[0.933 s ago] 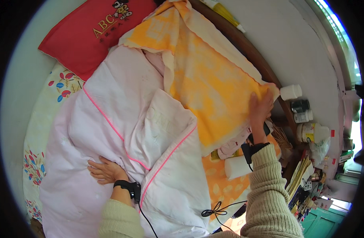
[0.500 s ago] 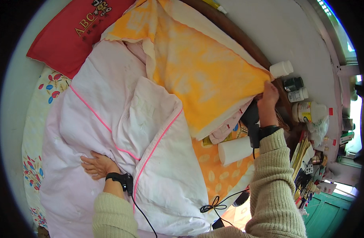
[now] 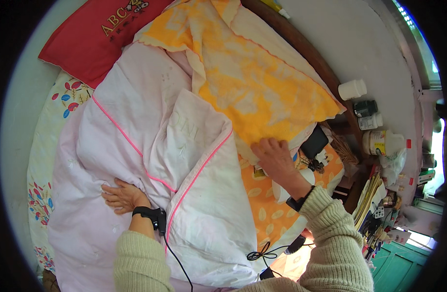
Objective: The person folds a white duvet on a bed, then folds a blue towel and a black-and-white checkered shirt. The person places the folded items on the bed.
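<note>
My left hand (image 3: 125, 195) lies flat with fingers spread on a pale pink quilt (image 3: 101, 165) edged with bright pink piping. One part of the quilt is folded over. My right hand (image 3: 277, 158) touches the near edge of a yellow and cream blanket (image 3: 262, 92), its fingers apart and a little bent over the cloth. This blanket spreads across the far part of the bed and overlaps the quilt. Just under my right wrist a white roll-shaped thing (image 3: 308, 176) shows in part. A black case (image 3: 314, 142) lies beside the blanket's edge.
A red pillow (image 3: 87, 48) is at the far left. Along the bed's wooden edge (image 3: 301, 44) stand a white bottle (image 3: 352, 90), a dark jar (image 3: 365, 108) and a larger tub (image 3: 384, 142). Papers (image 3: 364, 194) are stacked at right. A black cable (image 3: 262, 254) lies near the orange leaf-patterned sheet (image 3: 262, 209).
My right hand has let go of the blanket's right corner and moved left and nearer to its near edge. The black case is now uncovered. My left hand stays on the quilt.
</note>
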{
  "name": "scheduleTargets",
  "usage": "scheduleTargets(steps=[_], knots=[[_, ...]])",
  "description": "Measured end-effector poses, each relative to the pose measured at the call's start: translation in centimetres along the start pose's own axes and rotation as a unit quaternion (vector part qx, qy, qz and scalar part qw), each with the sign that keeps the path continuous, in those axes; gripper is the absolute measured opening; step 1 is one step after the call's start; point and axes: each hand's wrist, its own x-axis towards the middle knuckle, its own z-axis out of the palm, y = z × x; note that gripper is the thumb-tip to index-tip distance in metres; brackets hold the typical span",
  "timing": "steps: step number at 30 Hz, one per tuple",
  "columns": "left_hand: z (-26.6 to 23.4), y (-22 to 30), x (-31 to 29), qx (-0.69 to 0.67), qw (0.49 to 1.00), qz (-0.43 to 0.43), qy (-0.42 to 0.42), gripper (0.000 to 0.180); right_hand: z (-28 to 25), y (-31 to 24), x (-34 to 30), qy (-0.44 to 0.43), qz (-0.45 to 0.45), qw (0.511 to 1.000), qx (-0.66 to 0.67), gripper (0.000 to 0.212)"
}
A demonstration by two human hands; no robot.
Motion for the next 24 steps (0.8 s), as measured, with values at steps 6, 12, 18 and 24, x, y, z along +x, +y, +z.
scheduleTargets(steps=[6, 12, 18, 24], knots=[[-0.5, 0.3, -0.2, -0.001, 1.0, -0.005, -0.005, 0.059, 1.3, 1.7, -0.6, -0.077, -0.055, 0.989, 0.111, 0.022], [-0.9, 0.1, 0.0, -0.017, 1.0, -0.008, -0.025, 0.058, -0.3, 3.5, -2.9, -0.234, -0.038, 0.952, 0.195, 0.019], [-1.7, 0.2, -0.1, -0.017, 0.999, -0.011, -0.031, 0.058, -4.4, 7.3, 11.4, 0.086, 0.15, 0.947, 0.272, 0.016], [-1.5, 0.3, -0.4, -0.016, 0.999, -0.008, -0.028, 0.057, -6.2, 8.9, 27.8, 0.228, 0.253, 0.928, 0.152, 0.052]])
